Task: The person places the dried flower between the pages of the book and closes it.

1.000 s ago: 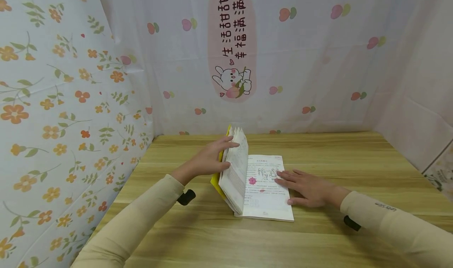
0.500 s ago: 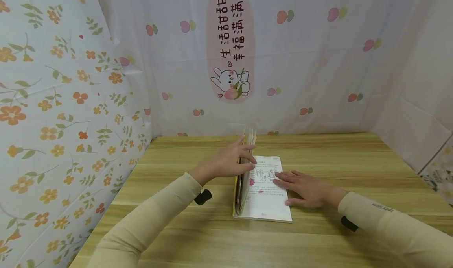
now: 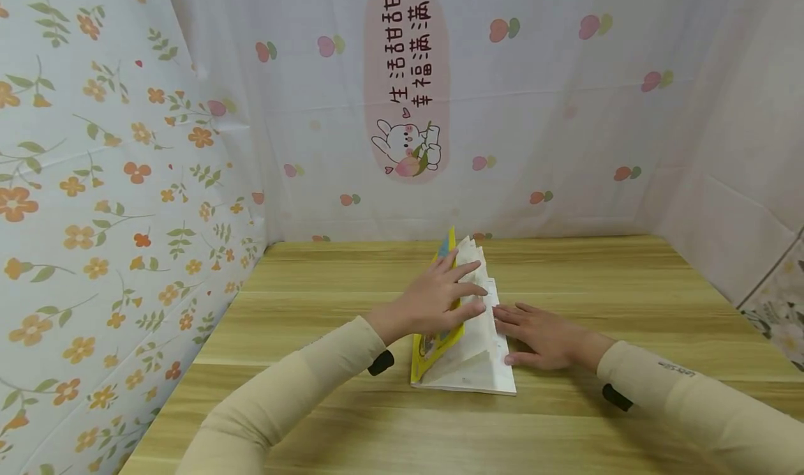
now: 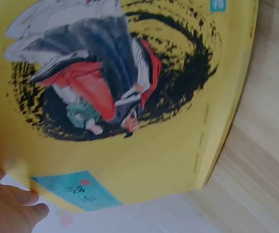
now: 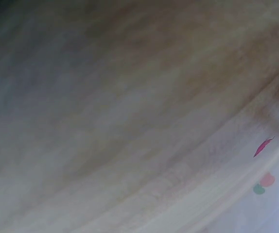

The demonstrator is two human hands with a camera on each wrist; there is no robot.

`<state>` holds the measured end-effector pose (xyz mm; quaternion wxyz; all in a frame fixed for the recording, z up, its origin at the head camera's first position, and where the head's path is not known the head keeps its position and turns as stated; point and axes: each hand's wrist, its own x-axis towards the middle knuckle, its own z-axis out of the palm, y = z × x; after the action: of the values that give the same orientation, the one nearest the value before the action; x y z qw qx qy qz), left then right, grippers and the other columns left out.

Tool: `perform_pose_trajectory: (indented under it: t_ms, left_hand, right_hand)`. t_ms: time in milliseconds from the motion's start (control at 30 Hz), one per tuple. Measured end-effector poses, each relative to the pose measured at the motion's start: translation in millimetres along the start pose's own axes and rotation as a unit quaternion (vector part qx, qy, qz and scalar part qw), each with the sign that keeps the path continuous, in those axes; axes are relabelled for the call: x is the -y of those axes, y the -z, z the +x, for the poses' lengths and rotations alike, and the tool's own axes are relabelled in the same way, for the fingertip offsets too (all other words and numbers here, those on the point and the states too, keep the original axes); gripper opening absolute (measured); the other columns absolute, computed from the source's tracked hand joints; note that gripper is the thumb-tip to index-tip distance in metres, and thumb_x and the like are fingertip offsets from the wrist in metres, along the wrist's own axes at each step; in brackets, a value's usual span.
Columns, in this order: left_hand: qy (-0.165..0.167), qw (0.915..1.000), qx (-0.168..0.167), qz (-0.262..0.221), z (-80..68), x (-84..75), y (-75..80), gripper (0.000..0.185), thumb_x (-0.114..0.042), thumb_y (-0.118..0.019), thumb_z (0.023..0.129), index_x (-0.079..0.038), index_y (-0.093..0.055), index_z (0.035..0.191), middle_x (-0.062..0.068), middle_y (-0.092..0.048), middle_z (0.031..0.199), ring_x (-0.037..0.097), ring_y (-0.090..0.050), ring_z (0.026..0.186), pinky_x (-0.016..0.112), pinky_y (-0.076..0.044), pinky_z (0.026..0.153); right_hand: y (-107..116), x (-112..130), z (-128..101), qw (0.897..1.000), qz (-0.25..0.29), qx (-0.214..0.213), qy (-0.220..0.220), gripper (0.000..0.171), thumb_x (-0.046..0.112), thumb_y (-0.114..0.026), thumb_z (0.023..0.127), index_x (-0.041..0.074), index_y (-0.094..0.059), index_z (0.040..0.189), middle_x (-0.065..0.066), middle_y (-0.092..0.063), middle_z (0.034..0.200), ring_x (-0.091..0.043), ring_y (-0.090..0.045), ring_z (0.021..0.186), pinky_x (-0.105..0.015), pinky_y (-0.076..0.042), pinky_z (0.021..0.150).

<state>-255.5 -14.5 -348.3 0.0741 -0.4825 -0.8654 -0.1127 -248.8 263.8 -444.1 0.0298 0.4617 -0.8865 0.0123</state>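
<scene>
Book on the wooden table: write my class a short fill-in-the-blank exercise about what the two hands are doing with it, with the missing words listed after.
1. The cover of the book is coloured ____.
2. The left hand presses flat fingers against the book's ____.
3. The right hand lies flat at the book's right edge, on the wooden ____.
4. The sign on the back wall shows a cartoon ____.

Missing words: yellow; cover; table; rabbit

left hand [image 3: 442,295] tipped book [image 3: 461,335] cover rightward, pages nearly closed
</scene>
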Motion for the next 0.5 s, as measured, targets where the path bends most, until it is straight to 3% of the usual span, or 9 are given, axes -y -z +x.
perform_pose_trajectory:
  t_ms: [133,267,367,500]
  left_hand:
    - [-0.007,0.9999,0.013,-0.004,3.9,-3.4,-8.5,0.052,-0.048,-0.036,0.103,-0.021,-0.045,0.147,0.010,-0.014,0.161,0.041,-0.004,0.145,0.050,-0.008,0.114]
    - [-0.008,0.9995,0.029,-0.001,3.3,-5.2,-21.3,0.070,-0.052,-0.035,0.101,-0.021,-0.010,0.158,0.008,0.011,0.161,0.035,0.005,0.146,0.048,-0.004,0.114]
    - [-0.007,0.9991,0.039,0.011,-0.2,-5.3,-31.5,0.083,-0.059,-0.037,0.098,-0.021,0.007,0.157,0.011,0.013,0.161,0.031,0.007,0.146,0.049,-0.004,0.114]
    - [-0.011,0.9981,0.058,0.018,-8.7,-2.0,-42.1,0.090,-0.065,-0.037,0.096,-0.019,0.012,0.156,0.013,0.011,0.161,0.029,0.006,0.147,0.048,-0.003,0.114]
  right_hand:
    - [1.4,-0.8,1.0,1.000,-0.010,0.008,0.004,0.072,0.056,-0.043,0.098,0.002,-0.042,0.146,-0.019,-0.036,0.150,-0.035,-0.033,0.138,-0.056,-0.027,0.106]
    - [2.4,-0.9,1.2,1.000,-0.008,0.014,0.005,0.073,0.056,-0.042,0.099,0.002,-0.042,0.146,-0.020,-0.037,0.149,-0.036,-0.034,0.137,-0.056,-0.027,0.106]
    - [2.5,-1.3,1.3,1.000,-0.008,0.021,0.001,0.074,0.058,-0.041,0.098,0.002,-0.041,0.146,-0.019,-0.037,0.150,-0.035,-0.033,0.138,-0.056,-0.026,0.107]
    - [2.6,-1.9,1.3,1.000,-0.008,0.014,0.003,0.073,0.057,-0.043,0.098,0.000,-0.044,0.144,-0.020,-0.040,0.148,-0.036,-0.035,0.137,-0.057,-0.027,0.107]
